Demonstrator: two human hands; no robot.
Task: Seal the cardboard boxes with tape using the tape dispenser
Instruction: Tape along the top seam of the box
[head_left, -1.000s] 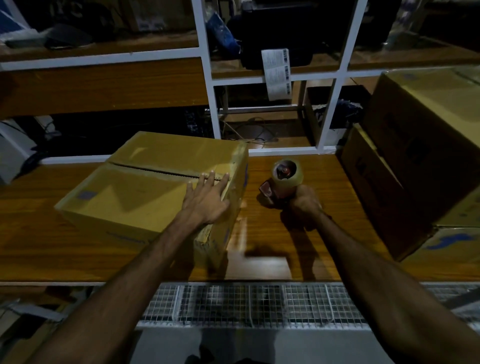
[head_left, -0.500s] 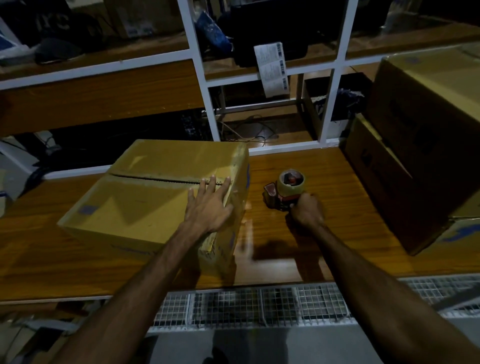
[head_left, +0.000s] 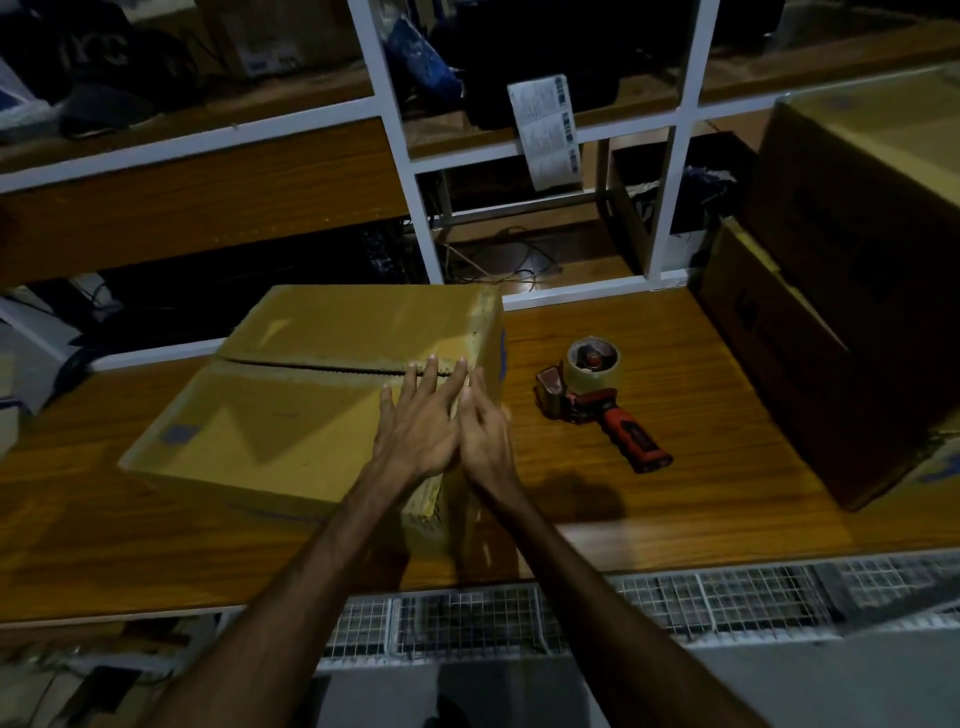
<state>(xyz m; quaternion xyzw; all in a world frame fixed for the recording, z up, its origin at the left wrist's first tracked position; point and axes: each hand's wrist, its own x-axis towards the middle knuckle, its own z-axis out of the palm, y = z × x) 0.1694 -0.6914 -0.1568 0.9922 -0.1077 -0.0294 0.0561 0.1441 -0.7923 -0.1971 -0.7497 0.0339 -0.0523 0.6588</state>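
A closed cardboard box lies on the wooden table, its top flaps meeting at a dark seam. My left hand rests flat on the top near the right end of the seam, fingers straight. Beside it my right hand lies against the box's right top edge, fingers straight, holding nothing. The tape dispenser, red-handled with a roll of clear tape, lies on the table to the right of the box, apart from both hands.
Large stacked cardboard boxes stand at the table's right end. A white-framed shelf with bags, cables and hanging labels rises behind the table. A wire mesh strip runs below the table's front edge.
My right hand let go of the tape dispenser, left it on the table and moved left to the box's right edge. My left hand stayed on the box top.
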